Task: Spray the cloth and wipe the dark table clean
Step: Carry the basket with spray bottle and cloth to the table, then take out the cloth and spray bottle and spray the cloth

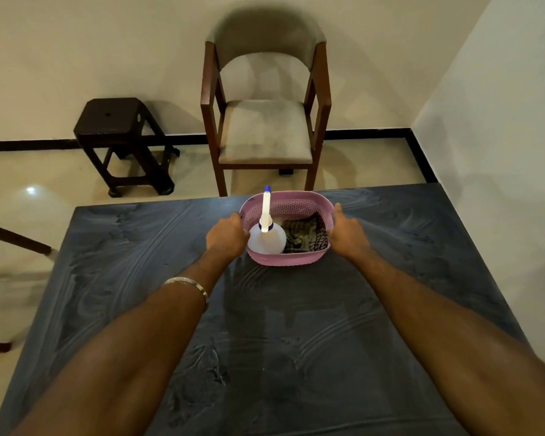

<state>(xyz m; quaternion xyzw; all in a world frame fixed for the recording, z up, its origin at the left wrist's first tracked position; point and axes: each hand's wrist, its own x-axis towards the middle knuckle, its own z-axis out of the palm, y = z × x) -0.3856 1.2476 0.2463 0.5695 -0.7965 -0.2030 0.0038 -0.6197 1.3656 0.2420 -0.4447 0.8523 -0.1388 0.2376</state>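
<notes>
Both hands gripped the pink basket — left hand and right hand curled on its ends. Spray bottle and cloth sat inside it. Dark table already streaked with wipe marks — looked near done.

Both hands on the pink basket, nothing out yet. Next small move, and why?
Probably free the right hand and lift the checked cloth out of the basket. Cloth and spray bottle both sit inside, and the left hand can steady it.
</notes>
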